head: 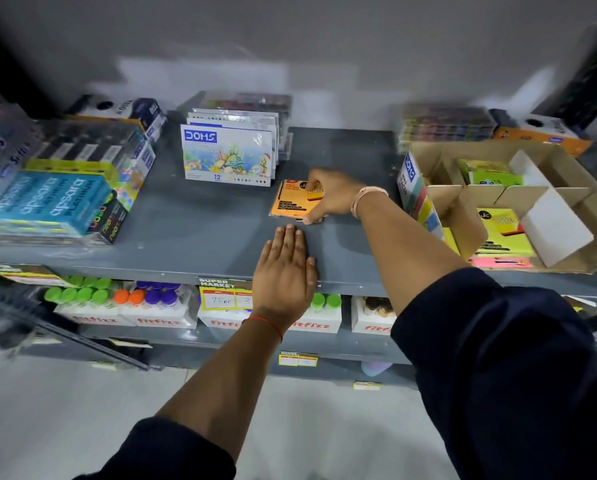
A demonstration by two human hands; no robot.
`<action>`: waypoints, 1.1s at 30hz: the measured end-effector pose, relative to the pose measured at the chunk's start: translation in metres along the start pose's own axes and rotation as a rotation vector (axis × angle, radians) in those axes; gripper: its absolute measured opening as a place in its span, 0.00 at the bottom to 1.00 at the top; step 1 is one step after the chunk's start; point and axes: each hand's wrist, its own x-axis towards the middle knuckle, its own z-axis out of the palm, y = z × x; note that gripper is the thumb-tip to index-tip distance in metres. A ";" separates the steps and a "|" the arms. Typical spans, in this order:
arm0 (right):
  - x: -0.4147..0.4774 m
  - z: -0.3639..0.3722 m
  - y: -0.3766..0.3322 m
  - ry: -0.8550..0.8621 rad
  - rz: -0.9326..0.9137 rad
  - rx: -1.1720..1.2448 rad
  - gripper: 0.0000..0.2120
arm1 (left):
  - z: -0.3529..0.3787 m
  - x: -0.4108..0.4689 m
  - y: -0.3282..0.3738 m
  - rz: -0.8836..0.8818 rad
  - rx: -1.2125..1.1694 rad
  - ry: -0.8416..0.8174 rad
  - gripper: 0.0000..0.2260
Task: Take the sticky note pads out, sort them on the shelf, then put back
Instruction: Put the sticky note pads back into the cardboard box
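An orange sticky note pad lies flat on the grey shelf, in front of the DOMS colour box. My right hand rests on its right side, fingers curled over the top edge and thumb at its lower corner. My left hand lies flat, palm down, on the shelf's front edge just below the pad, holding nothing. At the right a cardboard box with dividers holds green pads, a yellow pad and a pink pad.
A DOMS colour box stands behind the pad. Apsara packs and other stationery fill the shelf's left. More boxes sit at the back right. Fitfizz bottles line the lower shelf.
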 end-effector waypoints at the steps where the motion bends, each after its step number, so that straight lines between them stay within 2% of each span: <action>1: -0.001 -0.002 -0.001 -0.008 0.010 -0.016 0.31 | 0.000 0.000 0.000 0.003 0.001 0.002 0.38; 6: -0.014 -0.008 0.000 0.012 0.051 -0.097 0.30 | -0.001 -0.001 0.001 0.015 0.038 -0.004 0.38; 9: -0.027 -0.008 0.001 0.038 0.082 -0.102 0.24 | -0.002 -0.002 0.000 0.022 0.039 -0.007 0.38; 13: -0.044 -0.007 0.006 0.063 0.109 -0.049 0.21 | -0.008 -0.004 0.002 0.009 0.016 -0.039 0.30; 17: -0.063 -0.020 0.010 0.141 0.095 0.055 0.28 | -0.013 -0.006 0.005 0.001 0.018 -0.080 0.25; 23: -0.111 -0.076 0.017 0.266 0.088 0.215 0.35 | -0.019 -0.003 0.028 0.002 0.023 -0.126 0.28; 27: -0.155 -0.104 0.060 0.312 0.229 0.142 0.34 | -0.015 0.005 0.054 0.085 0.027 -0.176 0.27; 30: -0.184 -0.110 0.091 0.322 0.319 0.186 0.31 | -0.009 0.006 0.063 0.067 0.017 -0.206 0.28; 33: -0.202 -0.108 0.114 0.265 0.374 0.125 0.26 | -0.006 0.005 0.061 0.049 -0.022 -0.166 0.28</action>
